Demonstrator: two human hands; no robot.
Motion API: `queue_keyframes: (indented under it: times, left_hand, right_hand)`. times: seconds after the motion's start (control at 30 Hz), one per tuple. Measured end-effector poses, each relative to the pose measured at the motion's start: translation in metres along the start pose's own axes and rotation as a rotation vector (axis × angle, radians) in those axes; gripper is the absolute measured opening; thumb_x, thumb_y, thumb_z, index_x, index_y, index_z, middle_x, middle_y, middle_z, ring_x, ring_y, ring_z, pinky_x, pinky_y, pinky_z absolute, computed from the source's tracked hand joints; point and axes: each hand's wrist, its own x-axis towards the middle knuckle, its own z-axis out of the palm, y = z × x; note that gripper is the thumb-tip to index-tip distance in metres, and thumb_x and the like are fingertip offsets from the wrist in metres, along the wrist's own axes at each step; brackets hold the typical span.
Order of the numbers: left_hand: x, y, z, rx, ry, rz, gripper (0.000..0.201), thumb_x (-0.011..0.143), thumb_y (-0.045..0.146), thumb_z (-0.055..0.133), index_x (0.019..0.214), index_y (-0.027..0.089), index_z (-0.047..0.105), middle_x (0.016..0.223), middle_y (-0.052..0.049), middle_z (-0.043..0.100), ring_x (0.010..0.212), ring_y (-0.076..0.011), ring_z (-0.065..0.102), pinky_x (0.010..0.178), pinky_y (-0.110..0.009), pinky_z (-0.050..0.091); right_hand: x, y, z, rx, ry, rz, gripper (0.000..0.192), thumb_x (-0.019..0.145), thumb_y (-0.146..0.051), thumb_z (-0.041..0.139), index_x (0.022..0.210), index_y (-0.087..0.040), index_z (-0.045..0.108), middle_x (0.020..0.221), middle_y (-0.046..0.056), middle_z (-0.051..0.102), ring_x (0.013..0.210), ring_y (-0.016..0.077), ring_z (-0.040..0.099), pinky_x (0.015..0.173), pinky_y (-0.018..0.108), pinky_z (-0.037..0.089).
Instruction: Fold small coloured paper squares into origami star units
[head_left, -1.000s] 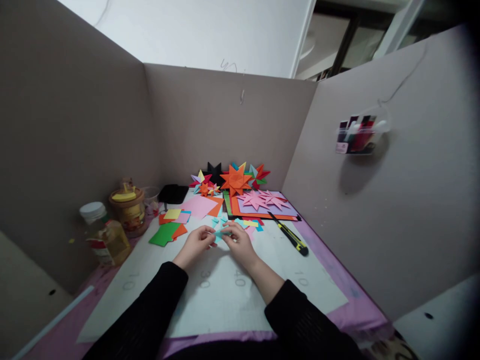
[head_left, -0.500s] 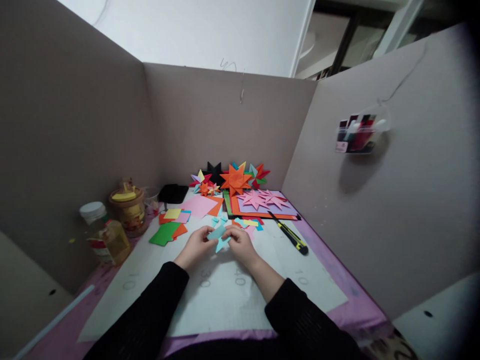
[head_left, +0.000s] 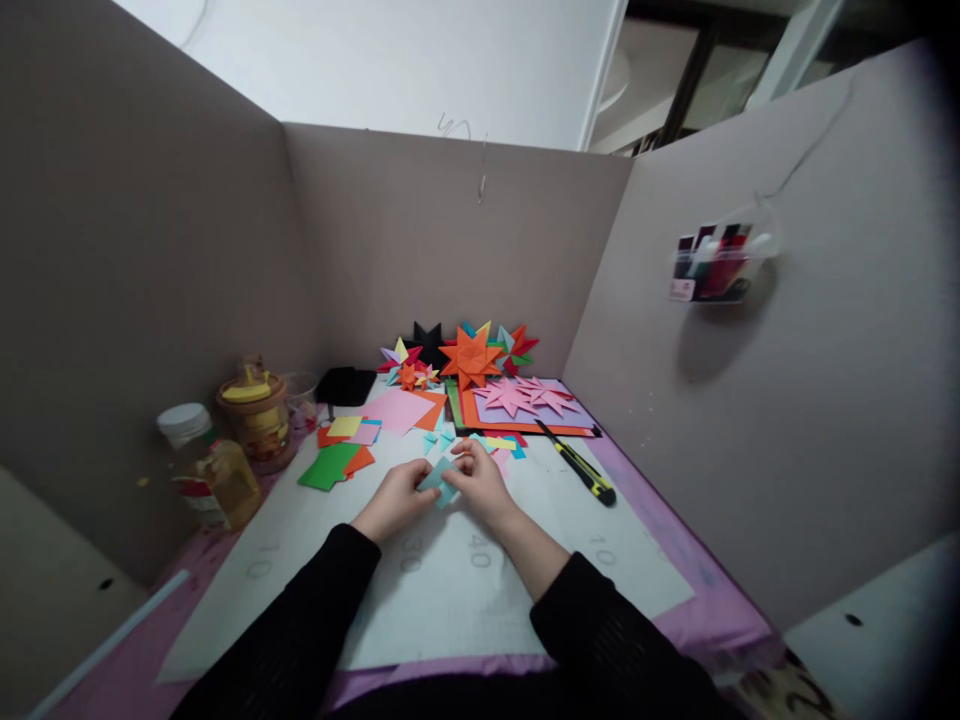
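Cardboard walls enclose a white cutting mat (head_left: 450, 600) — left hand (head_left: 395, 498) and right hand (head_left: 480, 482) pinch a small light-blue folded paper piece (head_left: 437, 480) between closed fingertips.

We counted two hands, the left hand (head_left: 395, 497) and the right hand (head_left: 484, 484), sharing one light-blue folded paper piece (head_left: 439, 478) between them. On the desk (head_left: 660, 585) we saw one utility knife (head_left: 577, 467), one white cutting mat (head_left: 420, 600), two pink paper stars (head_left: 529, 396), one large orange star (head_left: 471, 358) and one black star (head_left: 427, 340). At the left stood two jars: one white-lidded jar (head_left: 196, 462) and one yellow-lidded jar (head_left: 255, 415). One clear holder (head_left: 716, 265) hung on the right wall.
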Motion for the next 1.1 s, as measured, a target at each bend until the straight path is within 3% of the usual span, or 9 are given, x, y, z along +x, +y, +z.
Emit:
queue_keyframes:
  times: [0.1,0.23,0.37,0.5,0.63,0.87,1.1]
  left_hand:
    - [-0.001,0.001,-0.002,0.018,0.001,-0.035,0.007,0.062,0.021,0.057,0.064,0.016,0.053,0.057,0.006,0.048,0.054,-0.0096,0.042,0.049,-0.02,0.029]
    - [0.001,0.001,-0.003,-0.165,0.051,-0.199,0.017,0.062,0.024,0.06,0.077,0.016,0.057,0.058,0.003,0.058,0.051,-0.0114,0.05,0.048,-0.02,0.035]
    - [0.006,-0.002,-0.005,-0.394,0.161,-0.312,0.03,0.062,0.028,0.062,0.088,0.015,0.056,0.062,-0.001,0.064,0.055,-0.0136,0.058,0.051,-0.021,0.041]
    - [0.009,-0.004,-0.007,-0.446,0.196,-0.309,0.035,0.059,0.028,0.066,0.089,0.014,0.055,0.061,0.0,0.063,0.053,-0.0125,0.058,0.052,-0.021,0.043]
    - [0.007,0.0,-0.005,-0.493,0.135,-0.289,0.034,0.06,0.027,0.066,0.089,0.014,0.055,0.06,0.002,0.059,0.05,-0.01,0.054,0.05,-0.02,0.041]
    - [0.006,0.001,-0.003,-0.567,0.115,-0.255,0.035,0.06,0.028,0.068,0.088,0.013,0.054,0.064,0.001,0.06,0.055,-0.0109,0.055,0.056,-0.022,0.043]
    - [0.006,0.004,-0.004,-0.539,0.08,-0.201,0.028,0.061,0.029,0.069,0.08,0.012,0.057,0.065,0.002,0.059,0.058,-0.0108,0.054,0.057,-0.022,0.042]
  right_hand:
    - [0.007,0.0,-0.008,0.029,0.071,-0.004,0.027,0.063,-0.019,0.063,0.084,-0.02,0.047,0.057,-0.007,0.053,0.051,0.0105,0.05,0.052,0.022,0.039]
    - [0.013,0.001,-0.019,-0.013,0.2,-0.107,0.019,0.068,-0.023,0.061,0.083,-0.02,0.05,0.066,-0.003,0.055,0.059,0.0124,0.053,0.057,0.024,0.041]
    - [0.006,-0.003,-0.016,-0.201,0.01,-0.277,0.018,0.074,-0.016,0.051,0.09,-0.021,0.058,0.09,0.003,0.056,0.078,0.0143,0.055,0.068,0.026,0.044]
    - [-0.001,-0.005,-0.007,-0.303,-0.136,-0.248,0.029,0.07,-0.01,0.052,0.093,-0.023,0.063,0.105,0.004,0.046,0.081,0.0121,0.053,0.069,0.025,0.045]
    - [-0.001,-0.008,-0.006,-0.328,-0.151,-0.227,0.024,0.068,-0.01,0.056,0.086,-0.023,0.067,0.097,0.003,0.049,0.088,0.0152,0.052,0.072,0.026,0.045]
    - [-0.003,-0.013,-0.008,-0.367,-0.16,-0.295,0.03,0.07,-0.006,0.05,0.086,-0.024,0.069,0.08,0.001,0.054,0.074,0.0143,0.052,0.07,0.028,0.044]
    - [-0.001,-0.012,-0.007,-0.261,-0.086,-0.247,0.007,0.066,-0.018,0.067,0.072,-0.021,0.068,0.072,0.0,0.055,0.065,0.0125,0.051,0.065,0.026,0.042]
